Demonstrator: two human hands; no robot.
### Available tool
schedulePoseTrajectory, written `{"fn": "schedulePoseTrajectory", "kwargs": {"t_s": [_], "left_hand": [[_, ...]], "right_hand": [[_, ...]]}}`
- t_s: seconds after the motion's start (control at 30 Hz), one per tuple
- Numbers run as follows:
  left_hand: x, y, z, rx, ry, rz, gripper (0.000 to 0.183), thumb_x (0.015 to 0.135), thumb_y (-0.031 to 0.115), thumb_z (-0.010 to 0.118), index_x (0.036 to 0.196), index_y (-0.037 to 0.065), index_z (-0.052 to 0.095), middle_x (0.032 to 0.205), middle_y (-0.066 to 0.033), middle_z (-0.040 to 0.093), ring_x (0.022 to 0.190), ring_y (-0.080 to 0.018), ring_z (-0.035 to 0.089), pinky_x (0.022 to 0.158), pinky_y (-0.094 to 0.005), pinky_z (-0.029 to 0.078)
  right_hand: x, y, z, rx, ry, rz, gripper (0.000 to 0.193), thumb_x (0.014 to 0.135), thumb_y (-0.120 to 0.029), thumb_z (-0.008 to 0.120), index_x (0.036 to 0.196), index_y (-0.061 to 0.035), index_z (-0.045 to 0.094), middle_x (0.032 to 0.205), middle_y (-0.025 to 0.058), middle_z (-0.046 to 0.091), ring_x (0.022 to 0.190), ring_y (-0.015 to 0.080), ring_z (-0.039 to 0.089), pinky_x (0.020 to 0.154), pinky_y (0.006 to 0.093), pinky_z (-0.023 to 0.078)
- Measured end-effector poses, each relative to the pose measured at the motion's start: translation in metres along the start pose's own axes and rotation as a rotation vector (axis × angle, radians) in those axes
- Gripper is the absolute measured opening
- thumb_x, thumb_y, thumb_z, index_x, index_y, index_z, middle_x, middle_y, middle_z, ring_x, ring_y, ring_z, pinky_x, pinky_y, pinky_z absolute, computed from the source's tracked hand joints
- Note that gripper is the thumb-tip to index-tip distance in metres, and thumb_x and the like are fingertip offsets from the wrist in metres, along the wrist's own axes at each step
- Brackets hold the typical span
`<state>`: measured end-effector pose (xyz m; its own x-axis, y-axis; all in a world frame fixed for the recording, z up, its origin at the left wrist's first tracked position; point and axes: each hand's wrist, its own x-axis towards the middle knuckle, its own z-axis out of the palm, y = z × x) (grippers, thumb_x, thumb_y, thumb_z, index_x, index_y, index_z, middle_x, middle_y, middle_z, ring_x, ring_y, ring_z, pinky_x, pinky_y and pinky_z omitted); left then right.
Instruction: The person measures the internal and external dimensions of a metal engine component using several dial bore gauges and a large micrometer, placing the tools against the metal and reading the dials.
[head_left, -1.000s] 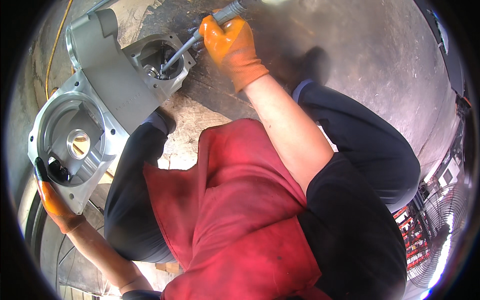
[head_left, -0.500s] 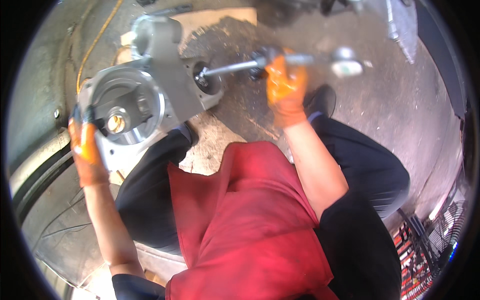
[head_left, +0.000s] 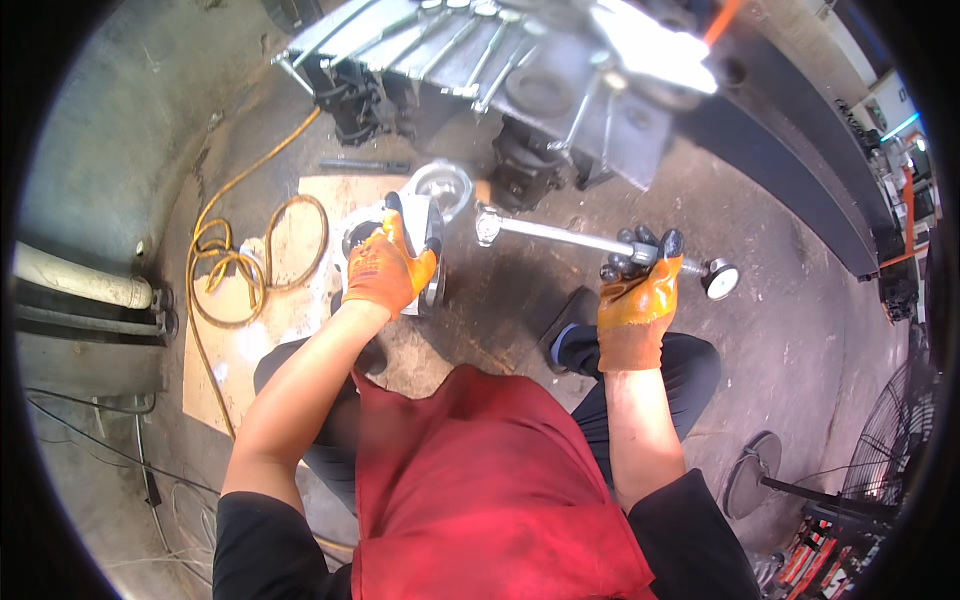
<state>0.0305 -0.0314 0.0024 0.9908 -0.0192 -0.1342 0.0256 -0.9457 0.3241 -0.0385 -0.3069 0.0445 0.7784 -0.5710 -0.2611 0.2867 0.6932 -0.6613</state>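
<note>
My right hand, in an orange glove with dark fingertips, is closed around the handle of a dial bore gauge. The gauge lies nearly level: its round white dial sticks out to the right, and its measuring head points left, apart from the casting. My left hand, gloved alike, grips the top of a silver-grey metal casting with round bores. Much of the casting is hidden under that hand. A ring-shaped end of it shows beyond the fingers.
Beneath the casting lies a tan board, with a coiled yellow hose across it. A tilted metal rack of hand tools stands ahead. A dark bar rests on the floor. Pipes run along the left; a fan stands at right.
The gauge's head has come out of the casting's bore, and the gauge has moved right. My left hand has shifted from the casting's left edge to its top. The casting now appears turned.
</note>
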Motion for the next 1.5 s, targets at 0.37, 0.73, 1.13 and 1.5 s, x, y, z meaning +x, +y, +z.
{"fn": "schedulePoseTrajectory", "kwargs": {"t_s": [0.37,0.73,1.13,1.5], "left_hand": [[-0.003,0.027,-0.018,0.183,0.245,0.274,0.076,0.08,0.042,0.067,0.138,-0.002,0.048,0.109,-0.0246,0.067,0.101,-0.0417,0.064,0.088,-0.0474,0.05],[-0.055,0.052,-0.035,-0.453,0.801,1.183,0.072,0.064,0.03,0.082,0.122,-0.004,0.058,0.104,-0.0213,0.062,0.088,-0.0398,0.062,0.08,-0.0461,0.052],[-0.078,0.033,-0.049,-0.589,0.514,1.013,0.042,0.053,0.021,0.079,0.089,0.004,0.063,0.075,-0.0116,0.061,0.069,-0.0361,0.061,0.062,-0.0426,0.049],[-0.088,0.037,-0.029,-0.319,0.143,0.976,0.05,0.071,0.032,0.076,0.11,0.003,0.061,0.085,-0.0129,0.065,0.078,-0.0363,0.064,0.071,-0.0437,0.05]], "right_hand": [[-0.003,-0.04,-0.019,0.217,0.028,0.151,0.039,0.097,-0.04,0.064,0.098,-0.001,0.06,0.084,0.0084,0.065,0.061,0.0157,0.058,0.054,0.0272,0.05],[-0.026,0.03,-0.038,0.249,0.075,0.495,0.019,0.096,-0.024,0.063,0.083,-0.0121,0.057,0.073,-0.0004,0.062,0.058,0.0132,0.058,0.048,0.0244,0.05],[-0.055,0.054,-0.037,-0.277,-0.418,0.638,0.038,0.103,-0.034,0.044,0.123,-0.0055,0.058,0.115,0.0061,0.067,0.103,0.0198,0.064,0.087,0.0359,0.054],[-0.056,-0.001,-0.04,-1.268,-1.063,-0.21,0.03,0.099,-0.029,0.057,0.114,-0.0022,0.058,0.105,0.0085,0.065,0.088,0.0181,0.062,0.077,0.0329,0.05]]}}
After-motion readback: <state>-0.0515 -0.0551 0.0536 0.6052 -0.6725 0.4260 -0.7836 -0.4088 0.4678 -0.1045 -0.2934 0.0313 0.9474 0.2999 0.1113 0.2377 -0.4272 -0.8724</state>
